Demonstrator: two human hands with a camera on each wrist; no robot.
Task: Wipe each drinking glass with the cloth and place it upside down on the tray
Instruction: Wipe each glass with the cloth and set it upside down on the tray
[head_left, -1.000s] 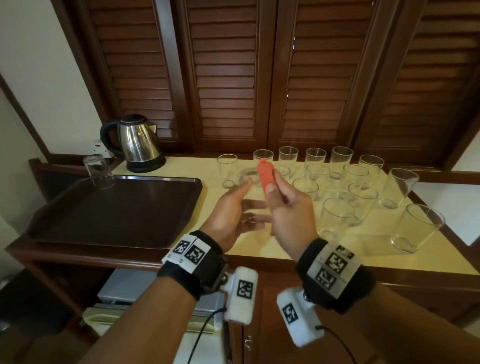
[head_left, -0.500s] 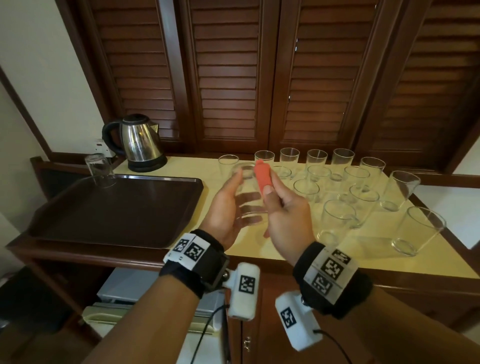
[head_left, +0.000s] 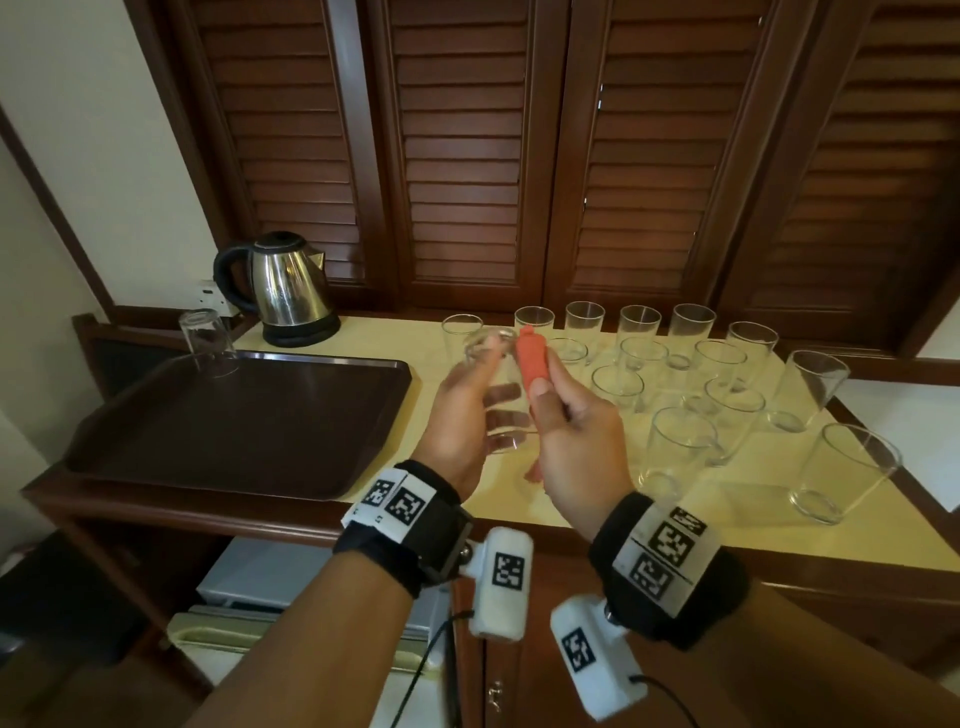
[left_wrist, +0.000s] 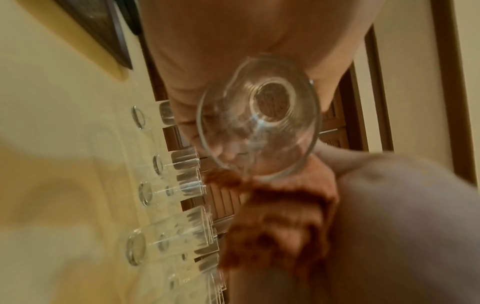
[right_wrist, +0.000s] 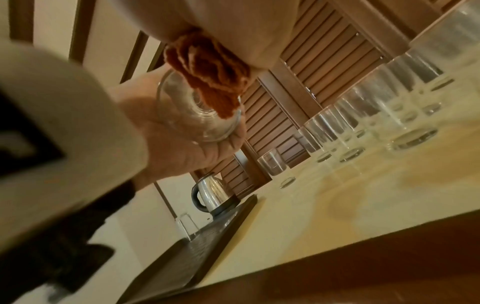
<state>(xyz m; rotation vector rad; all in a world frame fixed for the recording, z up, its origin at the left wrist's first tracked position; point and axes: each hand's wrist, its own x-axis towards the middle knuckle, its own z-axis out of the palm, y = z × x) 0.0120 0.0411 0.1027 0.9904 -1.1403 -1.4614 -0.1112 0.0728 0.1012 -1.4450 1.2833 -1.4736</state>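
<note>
Glass (head_left: 498, 395) raised since earlier — seemingly upright, cloth (head_left: 532, 358) beside.

glasses (head_left: 675, 447): clear smooth glass, glossy | cloth (head_left: 532, 358): orange fabric, seen as nubbly and matt in the wrist views | tray (head_left: 156, 467): dark, faintly textured, low sheen | kettle (head_left: 283, 288): polished metal, black plastic-looking handle | table (head_left: 753, 525): smooth pale-yellow top edged in dark varnished wood | shutters (head_left: 457, 156): dark louvred wood

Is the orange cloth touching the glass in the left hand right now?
Touching. The right wrist view shows the orange cloth lying over the rim of the held glass, which the left hand grips; the right hand holds the cloth.
</note>
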